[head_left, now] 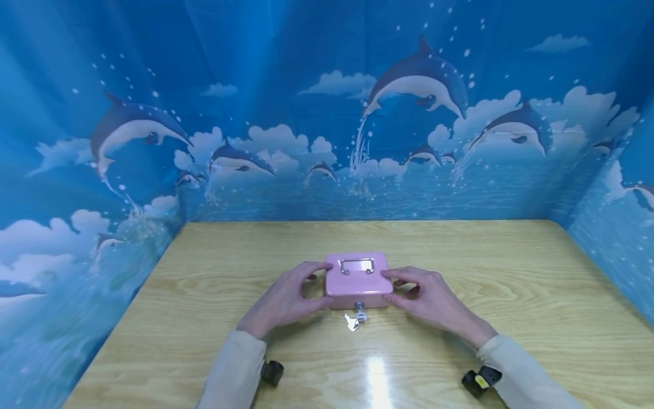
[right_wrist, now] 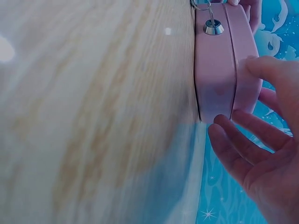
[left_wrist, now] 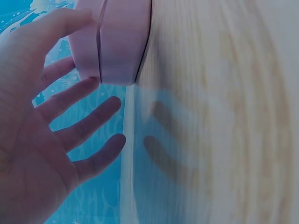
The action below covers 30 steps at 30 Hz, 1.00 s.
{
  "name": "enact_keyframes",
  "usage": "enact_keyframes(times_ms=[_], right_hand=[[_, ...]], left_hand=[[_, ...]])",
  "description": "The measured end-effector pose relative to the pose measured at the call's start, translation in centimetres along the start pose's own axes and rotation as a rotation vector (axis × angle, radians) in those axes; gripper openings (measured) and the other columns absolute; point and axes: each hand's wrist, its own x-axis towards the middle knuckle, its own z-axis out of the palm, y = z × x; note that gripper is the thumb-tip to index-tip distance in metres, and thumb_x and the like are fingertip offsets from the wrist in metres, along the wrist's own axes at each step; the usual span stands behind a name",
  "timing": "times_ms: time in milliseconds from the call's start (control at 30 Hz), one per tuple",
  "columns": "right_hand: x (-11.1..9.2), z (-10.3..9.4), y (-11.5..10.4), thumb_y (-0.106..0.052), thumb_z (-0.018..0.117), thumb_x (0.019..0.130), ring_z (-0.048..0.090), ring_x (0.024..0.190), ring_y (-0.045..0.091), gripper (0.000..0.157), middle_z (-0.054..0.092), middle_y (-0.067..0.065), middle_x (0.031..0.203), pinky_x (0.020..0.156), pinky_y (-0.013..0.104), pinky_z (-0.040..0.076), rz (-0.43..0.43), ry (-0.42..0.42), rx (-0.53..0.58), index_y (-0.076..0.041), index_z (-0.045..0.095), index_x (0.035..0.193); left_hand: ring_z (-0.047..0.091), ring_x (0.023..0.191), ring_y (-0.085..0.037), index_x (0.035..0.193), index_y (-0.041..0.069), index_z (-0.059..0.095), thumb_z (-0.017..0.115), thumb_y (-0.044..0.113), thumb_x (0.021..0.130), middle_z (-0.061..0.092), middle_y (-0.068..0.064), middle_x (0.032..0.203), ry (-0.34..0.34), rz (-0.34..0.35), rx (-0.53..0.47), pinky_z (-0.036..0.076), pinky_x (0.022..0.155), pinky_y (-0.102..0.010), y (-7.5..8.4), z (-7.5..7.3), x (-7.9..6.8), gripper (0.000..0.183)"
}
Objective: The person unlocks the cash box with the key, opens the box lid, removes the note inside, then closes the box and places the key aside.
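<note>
A pink metal cash box (head_left: pixel 355 284) stands on the wooden table with its lid down and its silver handle (head_left: pixel 357 261) folded flat on top. My left hand (head_left: pixel 286 301) holds the box's left side, thumb at the front corner and index finger at the lid's rear edge. On the other side my right hand (head_left: pixel 431 298) grips in the same way; its thumb lies on the lid's front face in the right wrist view. The lower fingers of both hands spread beside the box. A key sits in the front lock (right_wrist: pixel 214 28), with keys (head_left: pixel 352 322) hanging from it.
The light wooden table (head_left: pixel 214 255) reaches back to a blue dolphin-print curtain (head_left: pixel 286 85), which also runs along the left and right sides. Light glares off the tabletop in front of the box.
</note>
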Motion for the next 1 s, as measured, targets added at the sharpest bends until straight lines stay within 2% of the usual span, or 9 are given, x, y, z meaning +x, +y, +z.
enact_keyframes(times_ms=[333,533,700,800,1000], right_hand=[[0.3,-0.2,-0.4,-0.017,0.078,0.090,0.074,0.095,0.021,0.040,0.073,0.014,0.124,0.075,0.021,0.061,0.019,0.018,0.017,-0.010,0.070,0.128],[0.7,-0.4,-0.8,-0.025,0.078,0.091,0.072,0.089,0.012,0.039,0.074,0.008,0.120,0.073,0.021,0.061,0.080,0.038,0.012,-0.014,0.071,0.128],[1.0,-0.5,-1.0,-0.028,0.077,0.093,0.070,0.087,0.010,0.038,0.075,0.006,0.116,0.070,0.021,0.059,0.092,0.058,-0.005,-0.014,0.071,0.127],[1.1,-0.6,-1.2,-0.027,0.076,0.093,0.069,0.088,0.011,0.037,0.075,0.006,0.115,0.070,0.021,0.059,0.097,0.066,-0.007,-0.014,0.072,0.127],[1.5,-0.7,-1.4,-0.025,0.076,0.093,0.071,0.092,0.015,0.035,0.075,0.007,0.117,0.071,0.021,0.060,0.122,0.097,0.029,-0.013,0.072,0.126]], left_hand=[[0.059,0.132,-0.024,0.147,0.034,0.052,0.075,0.051,0.089,0.054,0.005,0.153,0.006,-0.035,-0.017,0.048,0.111,-0.055,0.3,-0.2,0.2,0.065],[0.059,0.132,-0.022,0.148,0.038,0.051,0.072,0.057,0.089,0.053,0.007,0.154,0.010,-0.046,-0.029,0.048,0.110,-0.057,0.4,-0.4,0.3,0.065],[0.059,0.132,-0.023,0.149,0.034,0.050,0.080,0.047,0.086,0.053,0.005,0.154,0.010,0.002,-0.027,0.049,0.110,-0.054,0.4,-0.6,0.4,0.071],[0.060,0.130,-0.024,0.148,0.030,0.051,0.080,0.042,0.087,0.054,0.003,0.153,0.017,0.030,-0.028,0.050,0.110,-0.051,0.3,-0.6,0.5,0.068],[0.063,0.127,-0.023,0.145,0.028,0.055,0.077,0.042,0.090,0.057,0.002,0.150,0.050,0.048,-0.026,0.052,0.108,-0.049,0.5,-0.7,0.8,0.061]])
